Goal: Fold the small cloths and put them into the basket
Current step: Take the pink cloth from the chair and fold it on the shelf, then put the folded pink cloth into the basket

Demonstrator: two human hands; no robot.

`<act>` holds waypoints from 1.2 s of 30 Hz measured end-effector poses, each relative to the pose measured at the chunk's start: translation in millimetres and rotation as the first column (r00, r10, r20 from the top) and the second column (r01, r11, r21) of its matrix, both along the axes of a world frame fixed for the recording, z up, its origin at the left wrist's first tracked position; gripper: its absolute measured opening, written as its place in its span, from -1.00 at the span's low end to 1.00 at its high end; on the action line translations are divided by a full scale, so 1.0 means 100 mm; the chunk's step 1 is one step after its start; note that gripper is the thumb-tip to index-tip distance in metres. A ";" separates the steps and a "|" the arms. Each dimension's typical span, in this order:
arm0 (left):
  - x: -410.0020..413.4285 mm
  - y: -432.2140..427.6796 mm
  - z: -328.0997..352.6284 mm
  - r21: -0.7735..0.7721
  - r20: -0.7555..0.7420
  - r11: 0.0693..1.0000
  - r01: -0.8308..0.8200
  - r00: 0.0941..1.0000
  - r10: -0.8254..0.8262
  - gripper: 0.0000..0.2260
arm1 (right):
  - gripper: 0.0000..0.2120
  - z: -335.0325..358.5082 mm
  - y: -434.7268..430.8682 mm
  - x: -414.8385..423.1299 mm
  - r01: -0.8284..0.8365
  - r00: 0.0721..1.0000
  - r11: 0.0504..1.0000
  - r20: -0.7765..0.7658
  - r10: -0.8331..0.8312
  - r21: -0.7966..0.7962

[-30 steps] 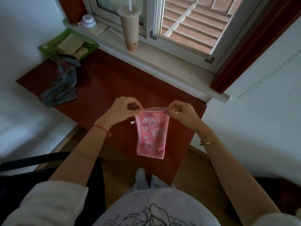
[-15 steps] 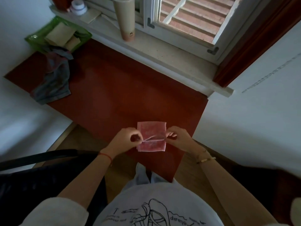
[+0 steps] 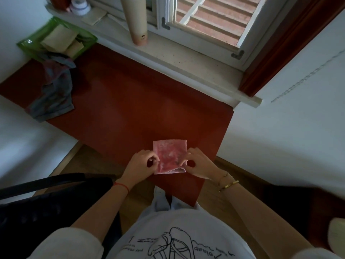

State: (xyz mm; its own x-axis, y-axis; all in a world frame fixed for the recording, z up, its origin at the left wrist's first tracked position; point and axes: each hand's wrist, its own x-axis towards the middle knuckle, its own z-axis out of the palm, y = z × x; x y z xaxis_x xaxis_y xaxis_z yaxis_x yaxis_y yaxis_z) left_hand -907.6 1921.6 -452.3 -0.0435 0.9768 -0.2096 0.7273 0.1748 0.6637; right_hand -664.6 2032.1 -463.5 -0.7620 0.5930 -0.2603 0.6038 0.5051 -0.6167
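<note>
A small pink cloth (image 3: 170,156) lies folded into a rough square on the red table (image 3: 130,101), close to its near edge. My left hand (image 3: 142,162) pinches the cloth's left edge and my right hand (image 3: 198,162) pinches its right edge, thumb and forefinger closed on the fabric. A green basket (image 3: 28,43) stands at the table's far left corner with beige folded cloths (image 3: 59,39) inside. A heap of grey and reddish cloths (image 3: 54,90) spills from the basket's front onto the table.
A tall paper cup (image 3: 136,19) stands on the window sill (image 3: 186,60) behind the table, with a small white jar (image 3: 79,4) further left. A dark chair (image 3: 46,199) is at my left. White walls flank the table on both sides.
The pink cloth hung from both hands above the table; it now lies folded in half on the table near the front edge, both hands lowered with it.
</note>
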 end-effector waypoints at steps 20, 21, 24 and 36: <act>-0.15 0.76 -0.03 -0.227 -0.071 0.962 -0.151 0.988 0.138 -0.86 | -0.93 -0.03 0.40 -0.49 0.487 0.870 0.873 0.108 -0.481 -0.034; -0.17 0.77 -0.01 -0.235 -0.044 0.963 -0.134 0.991 0.127 -0.85 | -0.91 0.00 0.38 -0.46 0.503 0.863 0.863 0.089 -0.497 -0.056; -0.20 0.79 0.12 -0.248 0.067 0.967 -0.062 0.994 0.081 -0.85 | -0.85 0.10 0.32 -0.35 0.572 0.818 0.812 0.014 -0.574 -0.114; 0.65 0.95 0.84 0.060 0.224 0.960 0.272 0.934 -0.278 -0.89 | -0.91 0.74 -0.31 0.67 0.841 0.527 0.540 -0.285 -0.801 0.038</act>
